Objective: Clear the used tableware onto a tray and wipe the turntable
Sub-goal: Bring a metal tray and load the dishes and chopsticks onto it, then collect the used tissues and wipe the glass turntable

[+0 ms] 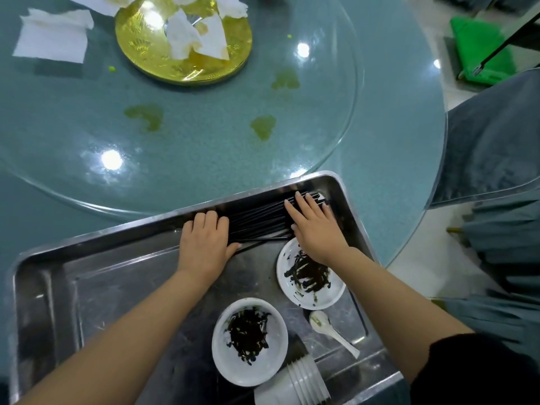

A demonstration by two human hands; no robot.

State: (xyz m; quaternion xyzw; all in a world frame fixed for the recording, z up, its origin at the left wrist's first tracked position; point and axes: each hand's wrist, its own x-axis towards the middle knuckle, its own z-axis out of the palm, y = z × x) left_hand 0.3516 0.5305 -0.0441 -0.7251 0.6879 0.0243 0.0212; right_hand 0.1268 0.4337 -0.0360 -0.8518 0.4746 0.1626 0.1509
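Lying along the far wall of the rectangular stainless-steel tray (46, 267), at centre frame, a bundle of black chopsticks (257, 222) is pressed by both hands: the left hand (204, 244) is curled over one end, while the right hand (315, 226) is laid flat with fingers spread over the other. Two white dishes smeared with dark sauce (249, 340), a white ceramic spoon (330, 330) and stacked white plastic cups (298, 384) are seen lower right. The stained round glass turntable (204, 118) fills the upper frame.
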